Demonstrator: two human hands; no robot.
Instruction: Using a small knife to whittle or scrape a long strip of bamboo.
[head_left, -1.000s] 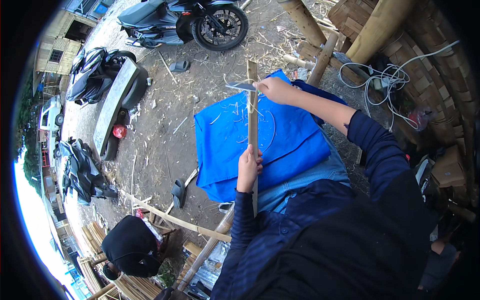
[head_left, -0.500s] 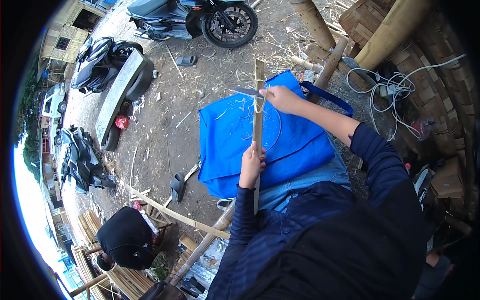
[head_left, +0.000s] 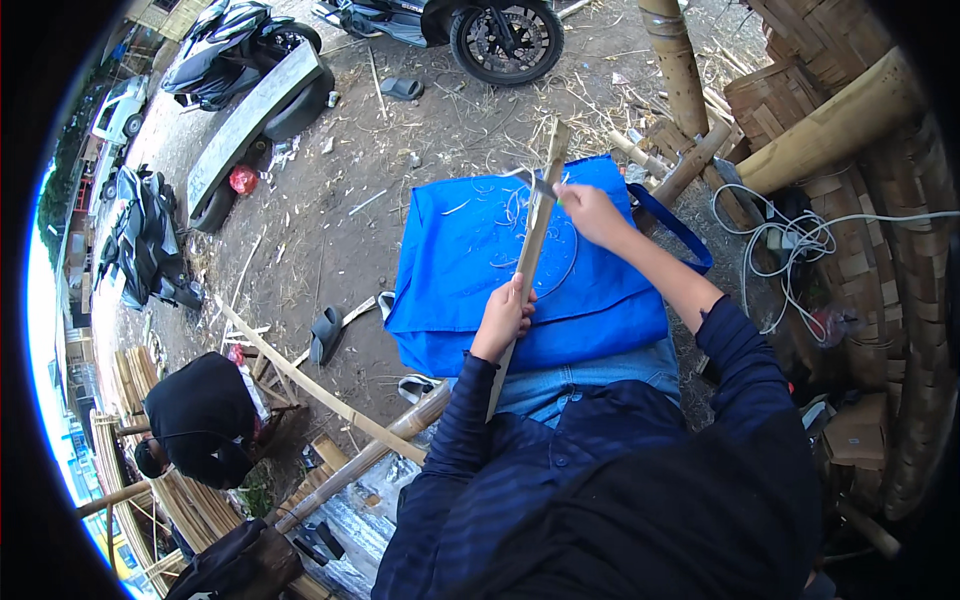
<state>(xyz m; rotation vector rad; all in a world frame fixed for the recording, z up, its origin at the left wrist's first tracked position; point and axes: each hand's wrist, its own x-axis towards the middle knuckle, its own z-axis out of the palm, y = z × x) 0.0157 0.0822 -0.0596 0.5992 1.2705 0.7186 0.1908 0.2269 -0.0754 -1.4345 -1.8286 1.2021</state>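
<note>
A long flat bamboo strip [head_left: 533, 240] slants up and away over my lap, its far end leaning to the right. My left hand [head_left: 503, 318] is closed around its lower part. Farther up, my right hand [head_left: 592, 214] grips a knife [head_left: 543, 187], with the blade lying across the strip near its far end. My fingers hide most of the knife's handle. Under both hands a blue cloth bag [head_left: 440, 265] covers my lap, scattered with thin curled bamboo shavings [head_left: 515, 208].
A dark strap [head_left: 672, 228] loops from the bag's right side. White cable [head_left: 800, 240] lies coiled by bamboo posts [head_left: 680, 80]. At lower left, a person in black [head_left: 205, 420] bends beside bundled bamboo strips [head_left: 190, 510]. Motorbikes [head_left: 505, 42] and a sandal [head_left: 325, 333] are beyond.
The bamboo strip has tipped from nearly upright to leaning right. The knife has turned on it, its blade now pointing up and left. The whole view has shifted.
</note>
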